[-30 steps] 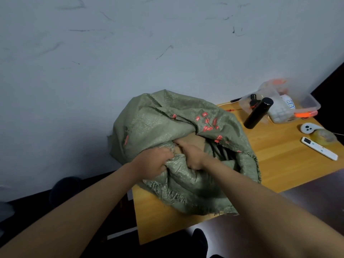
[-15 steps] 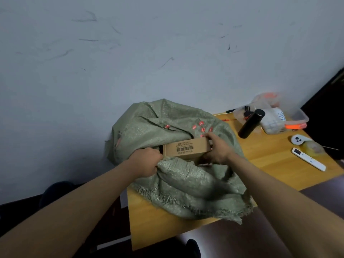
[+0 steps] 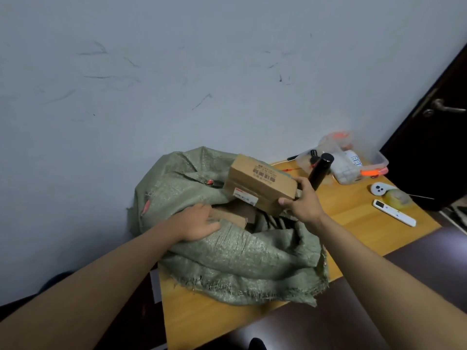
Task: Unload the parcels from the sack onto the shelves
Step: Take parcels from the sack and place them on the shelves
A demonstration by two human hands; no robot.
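A green woven sack lies open on the wooden table, against the wall. My right hand grips the near end of a brown cardboard parcel with printed labels, held above the sack's mouth. My left hand rests on the sack's rim, fingers reaching over a second cardboard parcel that lies inside the sack. The rest of the sack's contents are hidden by its folds.
A black cylinder stands just behind my right hand. A clear plastic box of small items, a white controller, a tape roll and a white remote lie on the table's right. A dark door is at far right.
My right hand has lifted the cardboard parcel up out of the sack and to the right. My left hand has loosened its grip on the rim and now lies over it.
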